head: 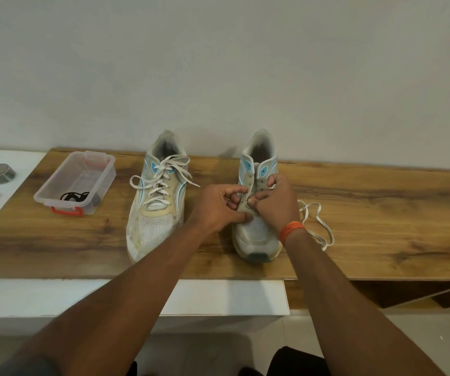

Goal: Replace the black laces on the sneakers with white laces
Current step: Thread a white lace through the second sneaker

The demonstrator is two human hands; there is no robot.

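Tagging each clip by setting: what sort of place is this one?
Probably a room in a home, not a workshop: a wood-grain shelf against a plain painted wall, tiled floor below, and a small clear storage box beside worn sneakers.

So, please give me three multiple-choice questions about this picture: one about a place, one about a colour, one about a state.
1. Where do the black laces lie?
A. in the clear plastic box
B. on the right sneaker
C. on the floor

2. What colour is the band on the right wrist?
A. blue
B. orange
C. green

3. In what state is the left sneaker?
A. without any lace
B. laced in black
C. fully laced in white

Answers:
1 A, a dark coil rests inside the box on the wooden table.
2 B, it is orange beside the right hand.
3 C, white lace crosses all its eyelets, while both hands, left hand included, work at the right sneaker, whose white lace trails loose.
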